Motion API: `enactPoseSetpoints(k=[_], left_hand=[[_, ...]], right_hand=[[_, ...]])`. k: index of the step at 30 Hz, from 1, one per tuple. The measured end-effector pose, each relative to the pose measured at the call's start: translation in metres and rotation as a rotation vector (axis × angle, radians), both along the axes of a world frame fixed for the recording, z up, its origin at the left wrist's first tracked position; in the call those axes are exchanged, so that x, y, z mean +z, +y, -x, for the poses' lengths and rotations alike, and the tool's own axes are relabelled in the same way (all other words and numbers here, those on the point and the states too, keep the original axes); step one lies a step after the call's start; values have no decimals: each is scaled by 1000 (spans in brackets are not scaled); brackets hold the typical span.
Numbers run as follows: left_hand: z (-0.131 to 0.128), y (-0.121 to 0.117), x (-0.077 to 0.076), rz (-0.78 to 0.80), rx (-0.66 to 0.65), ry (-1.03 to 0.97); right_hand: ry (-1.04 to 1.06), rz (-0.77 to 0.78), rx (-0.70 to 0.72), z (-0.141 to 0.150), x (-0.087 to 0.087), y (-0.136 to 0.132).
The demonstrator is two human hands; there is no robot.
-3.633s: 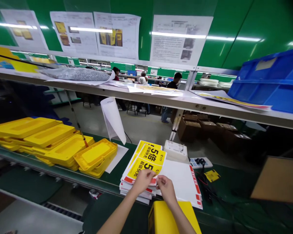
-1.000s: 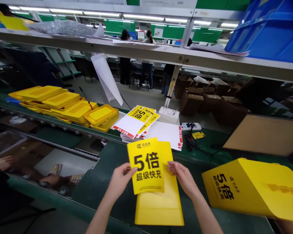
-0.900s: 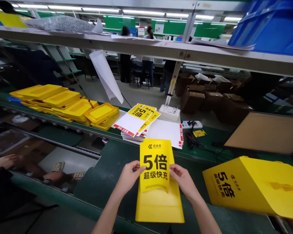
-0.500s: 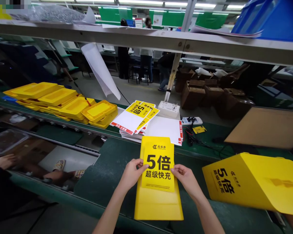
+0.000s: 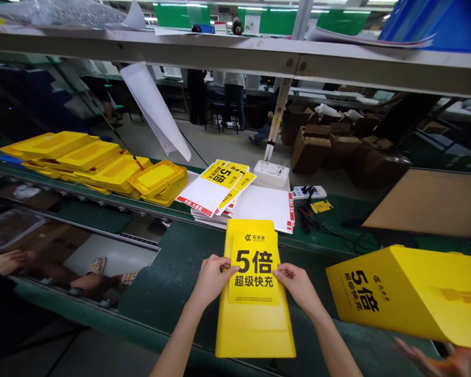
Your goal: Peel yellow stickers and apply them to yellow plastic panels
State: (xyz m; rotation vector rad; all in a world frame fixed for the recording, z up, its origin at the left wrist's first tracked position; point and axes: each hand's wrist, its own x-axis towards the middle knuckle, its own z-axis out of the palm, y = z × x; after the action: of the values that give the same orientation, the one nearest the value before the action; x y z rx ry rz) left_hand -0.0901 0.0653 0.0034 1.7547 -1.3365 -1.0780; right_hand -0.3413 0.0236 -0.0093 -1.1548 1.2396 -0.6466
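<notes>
One yellow printed label (image 5: pixel 254 270), side edges pinched by left hand (image 5: pixel 214 277) and right hand (image 5: pixel 297 283), is positioned over a yellow plastic housing (image 5: pixel 255 335), seemingly not yet pressed flat; a second yellow housing (image 5: pixel 404 298) at right already bears matching print; further label sheets (image 5: pixel 220 178) lie stacked beyond.

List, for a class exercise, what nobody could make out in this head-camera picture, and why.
All in the head view:
1. Bottom print on the yellow rectangular printed sheet: too small to read.
2. Yellow smooth box-shaped casing: the part behind that sheet is hidden by it.
3. Blue plastic bin: cut off by the top and right edges.
4. Another person's hand, lower right: blurred.
</notes>
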Motion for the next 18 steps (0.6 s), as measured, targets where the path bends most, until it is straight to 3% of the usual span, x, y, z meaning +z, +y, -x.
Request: enactPoseSetpoints(k=[18], left_hand=[[-2, -1, -4, 13, -3, -43]], right_hand=[[45, 20, 5, -1, -5, -1]])
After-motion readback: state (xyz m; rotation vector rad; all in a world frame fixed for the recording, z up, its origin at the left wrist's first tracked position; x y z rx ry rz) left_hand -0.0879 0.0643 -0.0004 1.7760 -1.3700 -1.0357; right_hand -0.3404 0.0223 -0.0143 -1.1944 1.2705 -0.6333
